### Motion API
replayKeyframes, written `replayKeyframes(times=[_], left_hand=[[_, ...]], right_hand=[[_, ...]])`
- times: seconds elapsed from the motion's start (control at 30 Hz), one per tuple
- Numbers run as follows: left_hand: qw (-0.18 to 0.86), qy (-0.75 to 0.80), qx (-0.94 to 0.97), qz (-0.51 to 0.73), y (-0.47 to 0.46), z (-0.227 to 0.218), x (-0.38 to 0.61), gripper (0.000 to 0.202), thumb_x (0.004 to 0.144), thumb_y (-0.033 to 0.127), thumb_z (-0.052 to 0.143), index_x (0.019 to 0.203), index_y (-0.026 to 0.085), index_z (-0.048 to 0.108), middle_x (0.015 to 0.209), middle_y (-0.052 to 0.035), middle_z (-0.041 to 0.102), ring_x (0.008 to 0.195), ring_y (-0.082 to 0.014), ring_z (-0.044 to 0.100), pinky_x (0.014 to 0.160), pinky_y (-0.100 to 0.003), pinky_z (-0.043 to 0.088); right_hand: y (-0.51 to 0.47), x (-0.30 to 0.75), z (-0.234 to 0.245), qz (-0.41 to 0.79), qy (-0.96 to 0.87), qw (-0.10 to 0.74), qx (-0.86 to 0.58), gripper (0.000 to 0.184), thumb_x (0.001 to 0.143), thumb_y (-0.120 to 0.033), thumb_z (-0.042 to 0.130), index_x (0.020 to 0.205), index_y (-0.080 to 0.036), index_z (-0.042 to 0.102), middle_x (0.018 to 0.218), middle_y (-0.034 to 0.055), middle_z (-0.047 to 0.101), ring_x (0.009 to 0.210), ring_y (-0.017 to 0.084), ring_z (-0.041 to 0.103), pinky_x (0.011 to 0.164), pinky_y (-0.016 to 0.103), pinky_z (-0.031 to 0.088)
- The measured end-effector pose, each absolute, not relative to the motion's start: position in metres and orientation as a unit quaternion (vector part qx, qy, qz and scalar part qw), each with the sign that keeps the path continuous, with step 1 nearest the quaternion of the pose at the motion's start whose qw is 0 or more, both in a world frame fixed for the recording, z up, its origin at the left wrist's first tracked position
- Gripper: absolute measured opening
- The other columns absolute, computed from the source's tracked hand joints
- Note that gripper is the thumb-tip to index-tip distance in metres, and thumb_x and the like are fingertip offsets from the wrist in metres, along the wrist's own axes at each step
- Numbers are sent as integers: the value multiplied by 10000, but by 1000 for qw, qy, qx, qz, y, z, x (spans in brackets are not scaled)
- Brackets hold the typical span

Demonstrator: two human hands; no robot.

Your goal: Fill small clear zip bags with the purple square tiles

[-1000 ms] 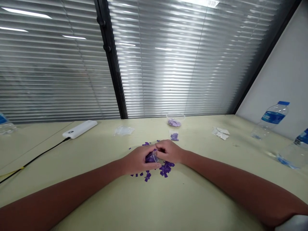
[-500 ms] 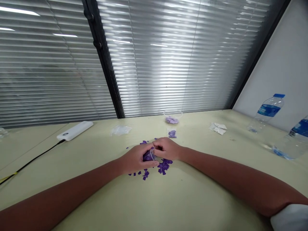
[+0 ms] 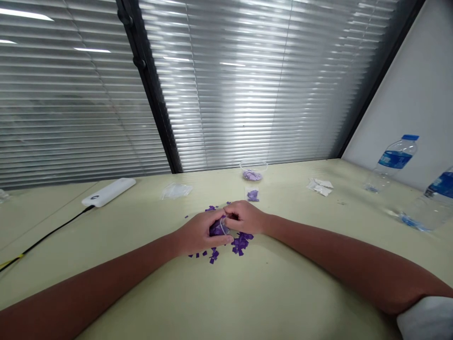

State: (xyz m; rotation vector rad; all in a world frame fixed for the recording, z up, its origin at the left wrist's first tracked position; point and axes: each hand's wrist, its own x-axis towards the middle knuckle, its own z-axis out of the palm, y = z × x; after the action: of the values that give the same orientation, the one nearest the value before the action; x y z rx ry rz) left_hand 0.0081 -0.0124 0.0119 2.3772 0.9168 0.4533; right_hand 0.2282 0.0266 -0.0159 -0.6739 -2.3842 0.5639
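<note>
My left hand is closed around what looks like a small clear plastic bag with purple paper pieces inside. My right hand meets it from the right, thumb and finger pinched together at the bag's mouth; whether a paper piece is between the fingertips is hidden. Loose purple paper pieces lie on the table below and around both hands. Just behind my right hand is a small flat clear bag holding lighter purple bits.
At the back stands a round clear tub with pale purple pieces. Clear bags and a white power bank with a black cable lie left. Crumpled white paper and two water bottles are at the right, near the wall.
The view has shifted very slightly. Both hands keep the same hold on the bag, and the paper pieces lie as before.
</note>
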Motion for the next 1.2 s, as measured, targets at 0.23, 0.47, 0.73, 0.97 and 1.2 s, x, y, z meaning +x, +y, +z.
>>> replayKeyframes(times=[0.23, 0.47, 0.73, 0.97, 1.2], left_hand=[[268, 341, 885, 167, -11, 10, 8, 498, 946, 553, 714, 1356, 284, 628, 1222, -42, 744, 1033, -258, 696, 844, -330, 521], [265, 339, 887, 168, -12, 12, 9, 525, 948, 551, 716, 1394, 298, 607, 1280, -41, 734, 1066, -257, 694, 873, -337, 520], [267, 337, 887, 168, -12, 11, 9, 526, 953, 553, 712, 1400, 300, 602, 1287, -41, 732, 1079, -258, 694, 879, -334, 521], [260, 336, 889, 171, -11, 11, 8, 504, 944, 552, 720, 1364, 288, 630, 1226, -32, 742, 1035, -250, 693, 854, -320, 507], [261, 329, 890, 177, -12, 12, 9, 493, 941, 544, 724, 1342, 273, 630, 1219, -34, 743, 1016, -245, 693, 836, -311, 500]], right_hand=[[26, 228, -15, 216, -897, 291, -255, 272, 924, -235, 573, 672, -193, 479, 639, -36, 529, 584, 110, 460, 568, 241, 339], [26, 228, -15, 214, -898, 287, -256, 276, 929, -235, 576, 673, -192, 479, 646, -32, 544, 581, 108, 466, 569, 243, 339], [27, 229, -15, 213, -898, 285, -258, 274, 930, -233, 582, 679, -192, 482, 641, -40, 530, 578, 104, 456, 564, 240, 330], [26, 228, -15, 211, -898, 286, -261, 274, 922, -233, 584, 674, -196, 475, 645, -38, 530, 596, 113, 467, 588, 246, 344], [25, 229, -15, 215, -896, 285, -265, 267, 917, -219, 587, 678, -196, 469, 650, -43, 518, 598, 112, 466, 587, 244, 342]])
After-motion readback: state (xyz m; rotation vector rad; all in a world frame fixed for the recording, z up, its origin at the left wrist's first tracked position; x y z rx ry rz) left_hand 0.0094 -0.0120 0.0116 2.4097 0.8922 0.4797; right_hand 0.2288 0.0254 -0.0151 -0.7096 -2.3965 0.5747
